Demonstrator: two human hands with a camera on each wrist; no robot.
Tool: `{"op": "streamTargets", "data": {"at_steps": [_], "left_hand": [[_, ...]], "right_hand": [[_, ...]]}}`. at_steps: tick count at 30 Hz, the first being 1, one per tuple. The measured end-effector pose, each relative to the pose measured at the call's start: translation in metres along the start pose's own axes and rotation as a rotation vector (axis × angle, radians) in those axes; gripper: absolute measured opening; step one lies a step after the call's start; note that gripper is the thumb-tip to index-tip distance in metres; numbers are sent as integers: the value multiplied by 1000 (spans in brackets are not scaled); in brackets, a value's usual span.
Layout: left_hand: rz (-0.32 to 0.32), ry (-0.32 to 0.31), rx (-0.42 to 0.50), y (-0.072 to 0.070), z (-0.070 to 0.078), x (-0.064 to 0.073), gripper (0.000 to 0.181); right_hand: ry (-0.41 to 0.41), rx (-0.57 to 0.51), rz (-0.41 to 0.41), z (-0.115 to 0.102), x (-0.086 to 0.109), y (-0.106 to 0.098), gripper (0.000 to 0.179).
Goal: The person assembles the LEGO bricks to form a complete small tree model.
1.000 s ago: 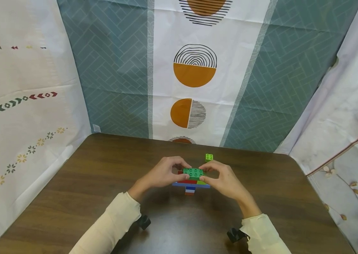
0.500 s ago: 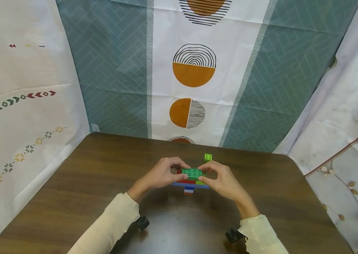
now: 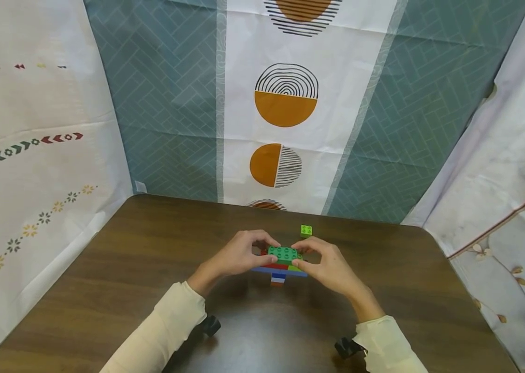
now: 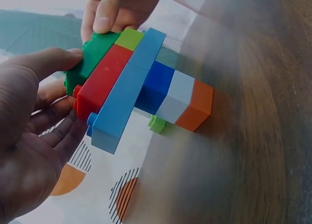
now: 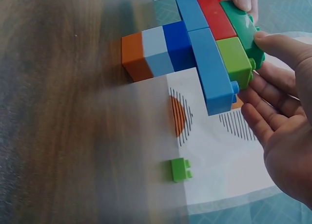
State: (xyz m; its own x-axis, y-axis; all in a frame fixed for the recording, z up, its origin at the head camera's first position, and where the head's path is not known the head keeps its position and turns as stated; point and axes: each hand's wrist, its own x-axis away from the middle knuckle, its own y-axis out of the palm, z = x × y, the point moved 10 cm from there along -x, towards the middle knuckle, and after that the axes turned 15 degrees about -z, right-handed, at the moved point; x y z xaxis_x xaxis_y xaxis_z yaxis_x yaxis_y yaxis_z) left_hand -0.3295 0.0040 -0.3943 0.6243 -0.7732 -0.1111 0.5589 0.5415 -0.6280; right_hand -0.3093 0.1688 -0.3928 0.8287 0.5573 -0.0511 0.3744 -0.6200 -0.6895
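Note:
Between my two hands, a dark green toy building brick (image 3: 283, 254) with studs on top crowns a stack of bricks. My left hand (image 3: 239, 254) pinches its left end, thumb in front and fingers behind. At its right end my right hand (image 3: 329, 263) pinches in the same way. Under the green brick lie a red brick (image 4: 105, 75) and a lime brick (image 5: 234, 63) side by side. Below them, light blue bricks (image 4: 119, 104) form a wide crosspiece. A narrow column of dark blue (image 5: 178, 46), white (image 5: 157, 49) and orange (image 5: 135, 57) bricks stands beneath, orange at the bottom.
A loose lime brick (image 3: 306, 231) sits behind the stack on the brown wooden table (image 3: 174, 223). Patterned cloths (image 3: 169, 103) hang close behind the table and at both sides.

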Motion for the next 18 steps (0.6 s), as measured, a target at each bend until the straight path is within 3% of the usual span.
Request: {"op": "streamTargets", "data": {"at_steps": [10, 18], "left_hand": [[-6, -10, 6, -1, -1, 0, 27], [-17, -10, 35, 0, -1, 0, 29]], "right_hand": [[-23, 33, -47, -1, -4, -7, 33], [-59, 10, -4, 5, -9, -33, 31]]}}
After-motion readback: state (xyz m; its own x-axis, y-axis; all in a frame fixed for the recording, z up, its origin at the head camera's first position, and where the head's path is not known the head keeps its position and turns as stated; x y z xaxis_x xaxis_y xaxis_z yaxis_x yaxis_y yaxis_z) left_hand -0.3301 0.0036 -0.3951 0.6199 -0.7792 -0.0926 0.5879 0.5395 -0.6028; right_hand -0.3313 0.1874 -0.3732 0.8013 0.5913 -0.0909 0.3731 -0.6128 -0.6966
